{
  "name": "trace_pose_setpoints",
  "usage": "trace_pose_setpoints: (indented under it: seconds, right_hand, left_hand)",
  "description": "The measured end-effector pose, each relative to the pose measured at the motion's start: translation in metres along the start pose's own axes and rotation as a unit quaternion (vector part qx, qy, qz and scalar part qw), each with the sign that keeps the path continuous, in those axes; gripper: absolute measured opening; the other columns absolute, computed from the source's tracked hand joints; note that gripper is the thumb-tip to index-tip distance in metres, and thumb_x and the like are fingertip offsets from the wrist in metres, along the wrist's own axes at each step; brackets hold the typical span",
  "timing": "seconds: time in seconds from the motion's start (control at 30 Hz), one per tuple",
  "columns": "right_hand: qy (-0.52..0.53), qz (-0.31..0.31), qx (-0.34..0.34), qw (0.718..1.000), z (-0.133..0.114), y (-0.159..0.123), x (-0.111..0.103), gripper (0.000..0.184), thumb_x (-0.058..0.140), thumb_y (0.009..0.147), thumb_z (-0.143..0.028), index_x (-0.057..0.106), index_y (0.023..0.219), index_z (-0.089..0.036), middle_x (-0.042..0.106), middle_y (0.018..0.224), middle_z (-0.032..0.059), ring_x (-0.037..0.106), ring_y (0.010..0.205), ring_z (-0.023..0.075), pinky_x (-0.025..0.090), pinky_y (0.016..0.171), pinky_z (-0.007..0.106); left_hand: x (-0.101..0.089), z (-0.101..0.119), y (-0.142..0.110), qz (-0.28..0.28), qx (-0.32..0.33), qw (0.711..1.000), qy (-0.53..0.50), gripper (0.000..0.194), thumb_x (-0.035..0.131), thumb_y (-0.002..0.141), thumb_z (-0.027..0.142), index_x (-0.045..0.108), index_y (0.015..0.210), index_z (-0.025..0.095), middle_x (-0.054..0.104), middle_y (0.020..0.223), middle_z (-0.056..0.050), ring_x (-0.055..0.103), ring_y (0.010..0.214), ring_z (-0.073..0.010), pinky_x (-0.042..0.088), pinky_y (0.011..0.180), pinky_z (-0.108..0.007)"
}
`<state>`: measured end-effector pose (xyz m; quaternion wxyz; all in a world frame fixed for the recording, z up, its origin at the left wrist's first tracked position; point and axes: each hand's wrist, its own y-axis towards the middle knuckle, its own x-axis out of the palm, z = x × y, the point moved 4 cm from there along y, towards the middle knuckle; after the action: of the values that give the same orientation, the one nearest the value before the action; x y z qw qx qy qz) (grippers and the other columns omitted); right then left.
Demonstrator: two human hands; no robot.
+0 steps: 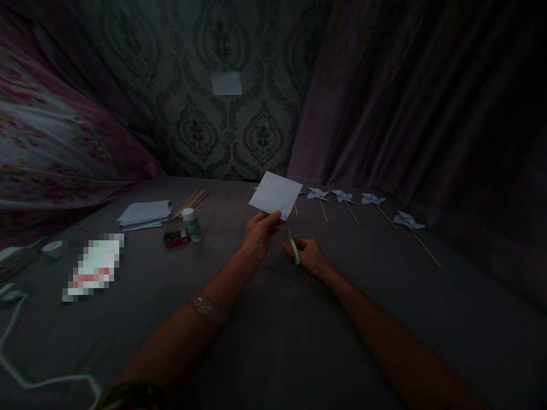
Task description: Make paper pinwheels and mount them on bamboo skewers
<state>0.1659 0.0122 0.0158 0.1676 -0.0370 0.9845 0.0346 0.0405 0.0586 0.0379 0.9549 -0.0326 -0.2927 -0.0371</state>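
A square sheet of white paper point(276, 193) is pinched at its lower corner by my left hand point(258, 230), held up off the surface. My right hand point(311, 255) grips a pair of scissors point(294, 250) by its light green handles. The blades point up and meet the paper near its lower right edge, beside my left fingertips. Whether they have cut into it I cannot tell. Behind and to the right lie several paper pinwheels point(343, 196) on thin wooden sticks, one of them partly hidden by the paper.
Left of my hands stand a glue bottle point(192, 225) with a white cap and a small open red box point(176, 236). Farther left are a stack of white paper point(145, 214) and several loose sticks point(195, 199). A white cable point(51, 380) runs along the left edge.
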Motion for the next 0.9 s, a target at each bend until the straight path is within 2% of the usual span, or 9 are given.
trace_pose_setpoints:
  seconds: [0.57,0.73,0.9]
  right_hand:
    - [-0.029,0.046,0.004,0.998,0.005,0.001,-0.002,0.047,0.064,0.064,-0.060,0.052,0.047,-0.018,0.046,0.046,-0.0032,0.040,0.047,0.0092,0.030,0.047,0.023]
    - [-0.028,0.041,-0.002,0.999,0.011,0.004,-0.002,0.045,0.065,0.065,-0.057,0.054,0.049,-0.017,0.047,0.047,-0.0032,0.040,0.047,0.0091,0.030,0.047,0.023]
    - [-0.016,0.046,0.005,0.999,0.006,0.003,-0.003,0.045,0.065,0.062,-0.058,0.053,0.049,-0.017,0.046,0.048,-0.0034,0.039,0.048,0.0089,0.030,0.048,0.024]
  left_hand:
    - [0.000,-0.001,0.002,-0.002,0.014,1.000,-0.013,0.032,0.086,0.046,0.024,0.066,0.071,0.017,0.068,0.072,0.000,0.063,0.065,-0.0125,0.040,0.060,-0.023]
    - [-0.001,-0.002,0.003,-0.001,0.019,1.000,0.000,0.028,0.083,0.051,0.023,0.065,0.071,0.017,0.069,0.074,-0.002,0.063,0.066,-0.0133,0.041,0.063,-0.025]
    - [0.000,-0.007,0.003,-0.016,0.015,1.000,0.012,0.026,0.082,0.052,0.021,0.066,0.072,0.016,0.067,0.072,-0.001,0.062,0.065,-0.0133,0.042,0.061,-0.026]
